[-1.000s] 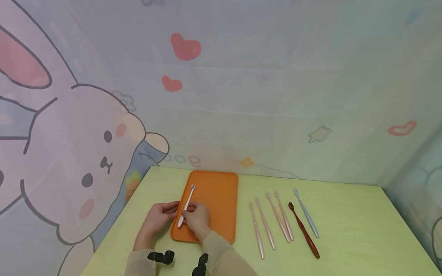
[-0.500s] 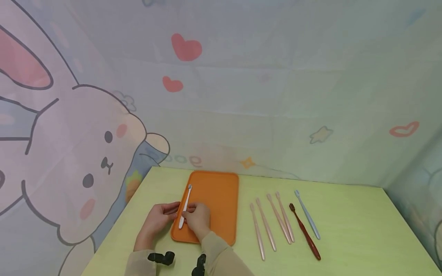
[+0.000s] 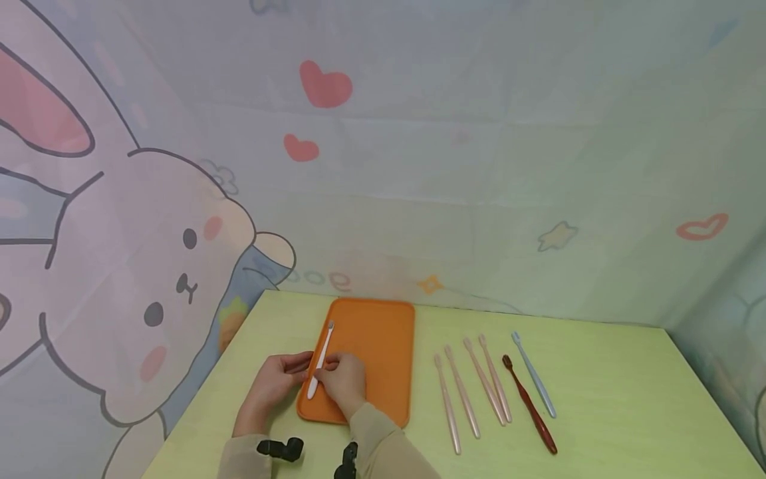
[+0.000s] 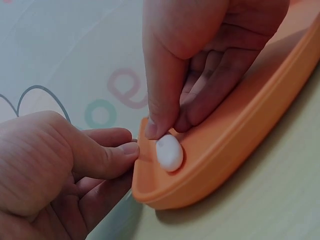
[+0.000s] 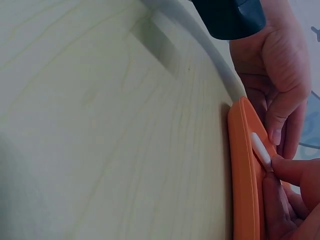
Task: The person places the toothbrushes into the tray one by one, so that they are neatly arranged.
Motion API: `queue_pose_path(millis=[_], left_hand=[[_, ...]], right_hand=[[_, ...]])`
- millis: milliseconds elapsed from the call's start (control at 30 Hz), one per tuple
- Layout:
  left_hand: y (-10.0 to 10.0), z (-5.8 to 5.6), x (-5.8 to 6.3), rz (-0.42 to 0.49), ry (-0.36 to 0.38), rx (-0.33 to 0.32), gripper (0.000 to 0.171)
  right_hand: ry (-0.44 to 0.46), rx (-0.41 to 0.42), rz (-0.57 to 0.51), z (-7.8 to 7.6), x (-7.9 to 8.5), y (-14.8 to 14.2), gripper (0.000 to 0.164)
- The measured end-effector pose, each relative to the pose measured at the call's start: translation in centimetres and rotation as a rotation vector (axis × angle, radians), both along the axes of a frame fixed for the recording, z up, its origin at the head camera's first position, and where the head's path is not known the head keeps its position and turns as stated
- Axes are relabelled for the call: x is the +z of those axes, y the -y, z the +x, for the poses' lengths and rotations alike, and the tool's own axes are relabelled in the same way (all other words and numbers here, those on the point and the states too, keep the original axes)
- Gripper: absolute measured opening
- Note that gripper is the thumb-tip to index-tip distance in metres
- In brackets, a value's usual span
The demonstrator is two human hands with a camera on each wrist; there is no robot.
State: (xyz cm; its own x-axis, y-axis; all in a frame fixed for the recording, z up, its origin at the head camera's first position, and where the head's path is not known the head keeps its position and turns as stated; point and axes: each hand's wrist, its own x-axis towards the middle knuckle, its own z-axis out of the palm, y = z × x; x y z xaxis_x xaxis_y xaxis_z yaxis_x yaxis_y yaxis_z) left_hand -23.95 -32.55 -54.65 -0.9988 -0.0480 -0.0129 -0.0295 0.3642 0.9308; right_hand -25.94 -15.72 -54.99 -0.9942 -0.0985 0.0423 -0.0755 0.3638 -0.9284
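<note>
On the orange tray (image 3: 385, 359), along its left side, lies a white toothbrush (image 3: 326, 344) with its bristle end pointing away. My right hand (image 3: 346, 382) pinches the handle between thumb and fingertips. In the left wrist view the rounded handle end (image 4: 170, 154) sticks out below the right thumb, close to the tray floor. The left hand (image 3: 272, 382) holds the tray's left rim, its thumb (image 4: 131, 149) against the edge and the fingers outside it. The right wrist view shows both hands meeting near the tray's corner, with the white handle (image 5: 261, 150) between them.
Right of the tray, several pink toothbrushes (image 3: 447, 406) lie in a slanted row on the light green table (image 3: 628, 392). Beyond them are a brown toothbrush (image 3: 529, 404) and a blue one (image 3: 534, 374). A printed cloth backdrop (image 3: 419, 166) rises behind the table.
The white toothbrush has turned slightly, its bristle end swinging left to lie closer along the tray's side. Both hands keep nearly the same places.
</note>
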Motion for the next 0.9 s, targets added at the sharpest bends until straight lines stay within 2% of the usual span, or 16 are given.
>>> queue_pose_path(millis=[367, 567, 767, 900], left_hand=[[-0.12, -0.03, -0.07, -0.003, -0.004, 0.004, 0.044], [-0.18, -0.04, 0.09, -0.011, 0.004, 0.02, 0.043], [-0.11, -0.42, -0.44, -0.014, 0.004, 0.019, 0.044], [-0.04, -0.29, -0.42, -0.005, 0.008, 0.017, 0.045]], right_hand=[[-0.006, 0.003, 0.042, -0.11, 0.1, 0.14, 0.019], [-0.012, 0.01, 0.035, 0.04, 0.29, -0.05, 0.019], [-0.02, 0.022, 0.017, -0.13, -0.03, -0.08, 0.018], [-0.016, 0.032, 0.003, -0.27, -0.33, -0.12, 0.018]])
